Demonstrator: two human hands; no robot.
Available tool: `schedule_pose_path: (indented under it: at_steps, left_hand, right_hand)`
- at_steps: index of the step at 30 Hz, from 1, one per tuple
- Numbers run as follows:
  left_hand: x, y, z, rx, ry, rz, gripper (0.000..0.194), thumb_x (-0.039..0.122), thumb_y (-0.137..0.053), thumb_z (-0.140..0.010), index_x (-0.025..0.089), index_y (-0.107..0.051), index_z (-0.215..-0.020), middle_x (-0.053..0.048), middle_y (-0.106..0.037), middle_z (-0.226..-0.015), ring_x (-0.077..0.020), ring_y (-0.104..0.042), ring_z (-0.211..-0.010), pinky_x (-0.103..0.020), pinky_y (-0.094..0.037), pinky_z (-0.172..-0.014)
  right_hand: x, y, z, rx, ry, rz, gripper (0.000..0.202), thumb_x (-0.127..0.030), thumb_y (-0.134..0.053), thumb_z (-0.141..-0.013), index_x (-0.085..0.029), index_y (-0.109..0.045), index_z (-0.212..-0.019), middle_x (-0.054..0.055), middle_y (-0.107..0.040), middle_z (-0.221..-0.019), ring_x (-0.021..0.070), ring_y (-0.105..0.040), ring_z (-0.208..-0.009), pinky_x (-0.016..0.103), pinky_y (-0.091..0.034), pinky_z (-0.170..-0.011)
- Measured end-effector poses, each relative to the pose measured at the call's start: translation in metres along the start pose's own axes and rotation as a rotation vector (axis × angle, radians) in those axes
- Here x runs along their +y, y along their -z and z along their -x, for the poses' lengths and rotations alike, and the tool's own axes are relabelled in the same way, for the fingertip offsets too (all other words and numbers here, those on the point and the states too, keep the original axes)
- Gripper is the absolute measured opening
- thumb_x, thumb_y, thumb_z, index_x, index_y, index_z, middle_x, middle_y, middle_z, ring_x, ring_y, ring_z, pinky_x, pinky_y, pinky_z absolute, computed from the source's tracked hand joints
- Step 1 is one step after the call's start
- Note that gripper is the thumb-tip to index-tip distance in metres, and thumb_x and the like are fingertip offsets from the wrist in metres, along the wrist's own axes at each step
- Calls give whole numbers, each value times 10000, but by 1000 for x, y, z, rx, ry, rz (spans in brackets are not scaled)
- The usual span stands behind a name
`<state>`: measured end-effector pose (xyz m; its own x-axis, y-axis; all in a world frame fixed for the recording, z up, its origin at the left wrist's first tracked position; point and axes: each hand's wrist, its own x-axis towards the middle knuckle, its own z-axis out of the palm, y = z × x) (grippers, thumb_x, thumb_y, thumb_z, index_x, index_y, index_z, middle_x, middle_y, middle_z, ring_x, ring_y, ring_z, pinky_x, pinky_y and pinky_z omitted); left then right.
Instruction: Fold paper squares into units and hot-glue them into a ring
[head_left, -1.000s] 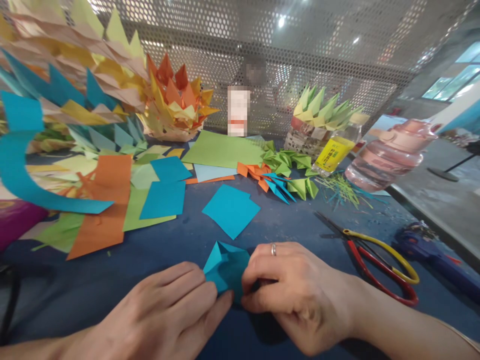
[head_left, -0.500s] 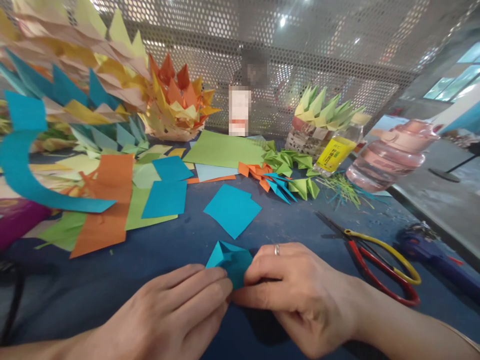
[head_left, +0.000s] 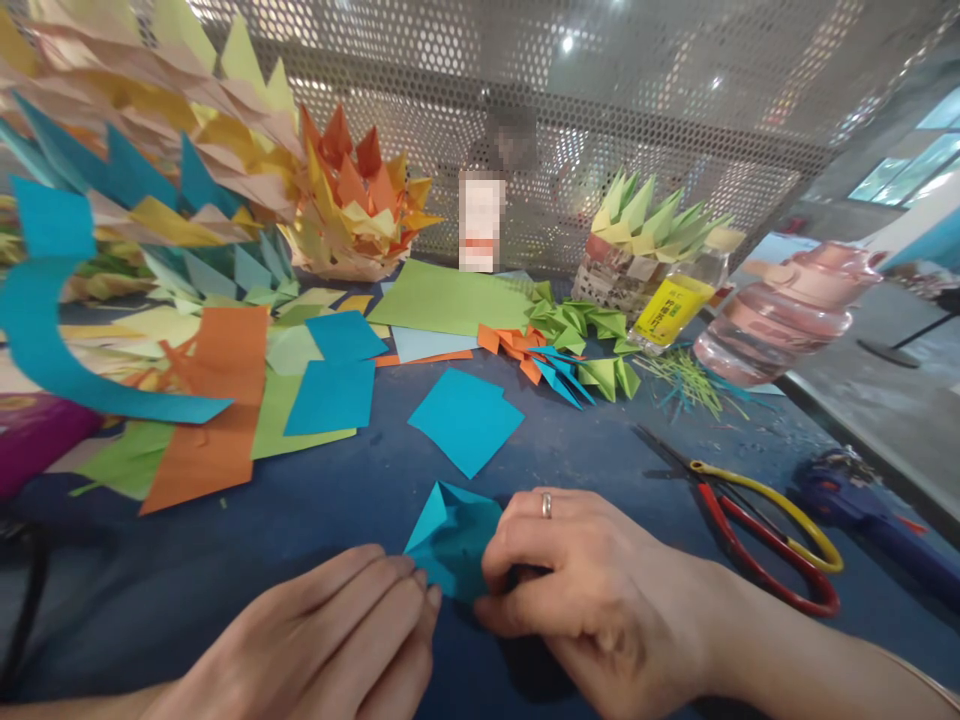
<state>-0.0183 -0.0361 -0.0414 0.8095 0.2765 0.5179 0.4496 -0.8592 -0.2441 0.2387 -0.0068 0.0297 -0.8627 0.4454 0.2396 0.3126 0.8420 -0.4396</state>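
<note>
A partly folded sheet of blue origami paper [head_left: 457, 545] lies on the dark blue tabletop between my hands, one flap raised at its top left. My left hand [head_left: 337, 630] has its fingers pressed together at the sheet's lower left edge. At the right edge, my right hand [head_left: 592, 590], with a ring on one finger, pinches the paper between bent fingers and thumb. Just beyond the folded sheet lies a flat blue paper piece [head_left: 465, 420]. Two more blue squares, one of them nearer [head_left: 330, 397], rest on green paper to the left.
Scissors [head_left: 757, 520] with red and yellow handles and a blue glue gun [head_left: 877, 530] lie at right. A bottle [head_left: 675, 300] and pink water jug [head_left: 780, 310] stand behind them. Folded paper pieces [head_left: 577, 320], an orange strip [head_left: 221, 410] and spiky paper constructions [head_left: 352, 200] are farther back.
Both hands have shifted slightly; my left fingers have slid down and left, uncovering more of the folded sheet. My right thumb and fingers are a little more apart.
</note>
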Motion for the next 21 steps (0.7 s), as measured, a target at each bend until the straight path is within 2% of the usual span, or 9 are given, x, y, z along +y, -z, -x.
schedule_pose_path:
  at_steps: [4, 6, 9, 12, 14, 16, 18, 21]
  left_hand:
    - [2, -1, 4, -13, -21, -22, 254, 137, -458, -952, 152, -693, -1046, -75, -675, -1048, -249, -616, -995, -392, -552, -866]
    - [3, -2, 4, -20, -2, -8, 248, 127, -465, -949, 150, -693, -1043, -67, -671, -1033, -245, -606, -994, -399, -524, -899]
    - [3, -3, -3, 45, 71, 6, 258, 89, -460, -942, 148, -690, -1043, -46, -661, -1005, -224, -580, -1005, -383, -450, -971]
    - [0, 0, -16, 123, 86, -8, 261, 59, -450, -932, 123, -683, -1031, -47, -655, -913, -212, -587, -908, -372, -461, -899]
    - [-3, 3, -26, 86, 52, 0, 266, 73, -419, -949, 111, -676, -1006, -49, -644, -830, -207, -587, -787, -382, -488, -782]
    - [-5, 5, -32, 66, 36, 13, 272, 77, -404, -953, 108, -671, -1000, -52, -640, -795, -207, -585, -723, -388, -501, -710]
    - [-7, 6, -35, 64, 29, 16, 279, 68, -398, -947, 105, -668, -1009, -56, -639, -776, -205, -584, -683, -380, -503, -647]
    - [-8, 6, -33, 28, 21, 11, 299, 79, -380, -956, 114, -661, -1051, -56, -640, -776, -191, -579, -642, -358, -493, -587]
  right_hand:
    - [0, -1, 2, 11, 2, -8, 305, -18, -469, -729, -149, -714, -853, 34, -667, -853, 149, -544, -730, 287, -431, -674]
    - [0, -2, 3, 32, 10, -19, 293, -16, -462, -714, -156, -702, -810, 29, -662, -824, 143, -534, -702, 282, -428, -655]
    - [1, 2, 4, 97, 21, -47, 258, -5, -446, -698, -161, -652, -704, 18, -633, -737, 131, -509, -654, 272, -421, -634]
    - [2, 12, 2, 102, -37, -19, 313, 29, -447, -694, -148, -652, -850, 49, -643, -883, 153, -548, -794, 309, -449, -768]
    - [3, 20, 1, 30, -129, 21, 445, 44, -466, -667, -147, -619, -1040, 89, -602, -1073, 198, -537, -980, 376, -427, -897]
    - [4, 25, 0, -45, -216, 28, 541, 53, -485, -643, -151, -568, -1137, 107, -543, -1164, 229, -486, -1106, 420, -388, -970]
    - [5, 28, 0, -70, -259, 18, 507, 58, -492, -678, -160, -561, -1130, 101, -525, -1167, 225, -464, -1132, 423, -374, -985]
    - [9, 25, 1, -46, -244, 27, 333, 6, -505, -809, -181, -617, -1061, 84, -529, -1151, 210, -476, -1095, 418, -378, -966]
